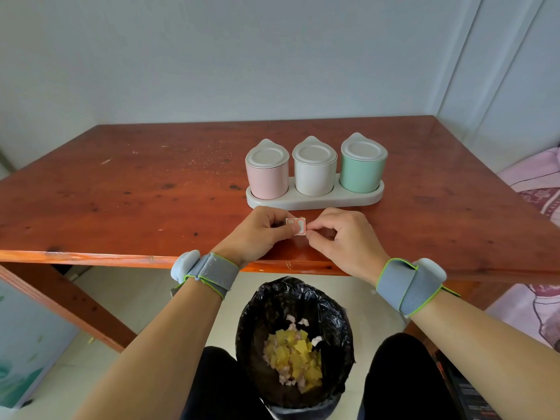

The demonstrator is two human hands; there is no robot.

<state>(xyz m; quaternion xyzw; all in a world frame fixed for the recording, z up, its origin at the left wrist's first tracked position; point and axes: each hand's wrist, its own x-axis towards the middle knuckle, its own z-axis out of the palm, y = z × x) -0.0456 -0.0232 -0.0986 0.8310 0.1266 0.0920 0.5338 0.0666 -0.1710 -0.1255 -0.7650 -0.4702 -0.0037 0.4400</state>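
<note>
A small white label sheet [296, 223] with red-bordered stickers is held just above the wooden table [121, 189], near its front edge. My left hand [257, 233] pinches the sheet's left side, thumb on its face. My right hand [345, 237] pinches at the sheet's right edge with thumb and forefinger. Behind the hands stand three lidded jars in a pale oval tray [315, 200]: a pink jar [267, 174], a white jar [314, 171] and a green jar [363, 166].
A bin lined with a black bag [272, 313] sits on the floor between my knees, holding yellow and pinkish scraps. Both wrists wear grey straps. A pink patterned bedcover [539, 183] lies at the right. A pale wall backs the table.
</note>
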